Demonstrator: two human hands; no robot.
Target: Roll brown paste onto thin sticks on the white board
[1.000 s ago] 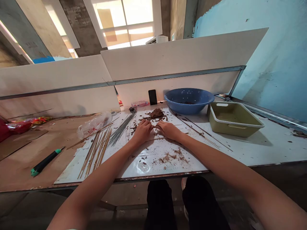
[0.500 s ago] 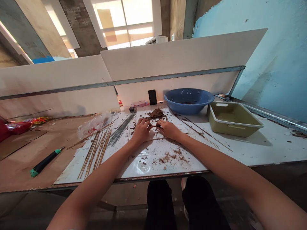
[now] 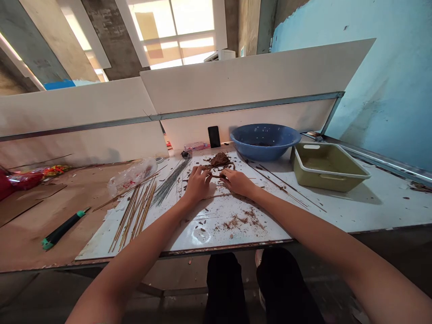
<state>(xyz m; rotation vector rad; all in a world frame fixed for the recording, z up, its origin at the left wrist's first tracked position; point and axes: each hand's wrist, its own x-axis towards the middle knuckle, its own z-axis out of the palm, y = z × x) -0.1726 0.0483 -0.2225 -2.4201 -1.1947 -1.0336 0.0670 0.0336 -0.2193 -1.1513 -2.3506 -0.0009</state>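
Observation:
My left hand (image 3: 199, 181) and my right hand (image 3: 237, 181) face each other over the white board, fingers closed. Between their fingertips runs a thin brown stick-like piece (image 3: 216, 176), each end pinched; its exact kind is too small to make out. Just behind the hands sits a heap of damp brown crumbly material (image 3: 220, 159) with dark bits around it. In front of them lies a thin stick (image 3: 219, 195). Brown crumbs (image 3: 245, 221) are scattered nearer the table edge.
Left of my hands lie thin wires (image 3: 173, 180), several bamboo sticks (image 3: 135, 216), a plastic bag (image 3: 133, 175) and a green-black tool (image 3: 64, 230). A blue basin (image 3: 266, 153) and an olive bin (image 3: 324, 180) stand at right. A phone (image 3: 213, 137) leans on the back panel.
Both hands stay almost in place, still pinching the thin brown piece, with slight finger movement. The whole view has shifted a little.

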